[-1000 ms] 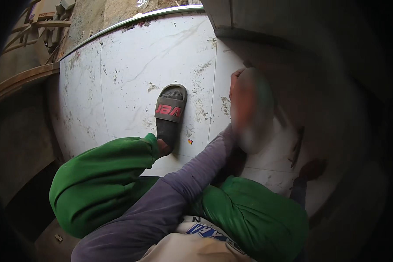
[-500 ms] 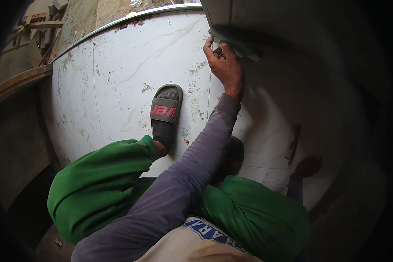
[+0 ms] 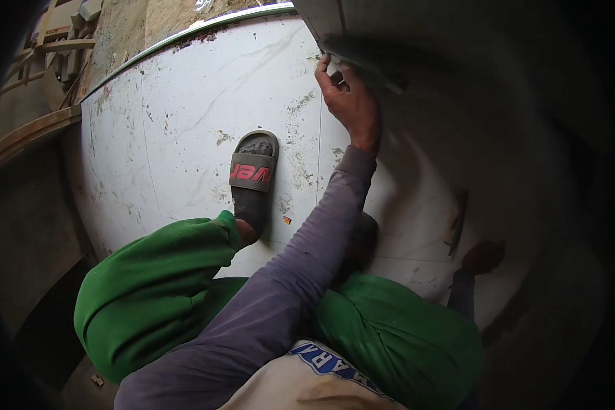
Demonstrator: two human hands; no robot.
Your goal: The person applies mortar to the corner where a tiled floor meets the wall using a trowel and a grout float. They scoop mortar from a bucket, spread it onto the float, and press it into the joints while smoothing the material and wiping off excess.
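My left hand (image 3: 352,102) reaches across to the foot of the wall, palm down. Its thumb and fingers are bent around a flat, pale greyish piece (image 3: 391,85) whose kind I cannot make out. The piece lies low along the bottom of the dark wall (image 3: 417,34), partly hidden by the fingers and shadow. Off to the right, my right hand (image 3: 484,257) is in deep shade beside my knee, its fingers too dark to read. Near it a narrow, slightly curved stick-like thing (image 3: 458,222) rests on the floor.
White marbled floor tiles (image 3: 191,123), speckled with dirt, stretch ahead to a pale edge strip (image 3: 184,31). My slippered left foot (image 3: 254,171) stands on them by a small coloured scrap (image 3: 287,220). Wooden pieces (image 3: 65,45) and a curved board (image 3: 31,133) are at far left.
My left hand stays at the wall base, with a slight shift of its fingers; less of the pale piece shows. The floor and foot sit slightly further left in view.
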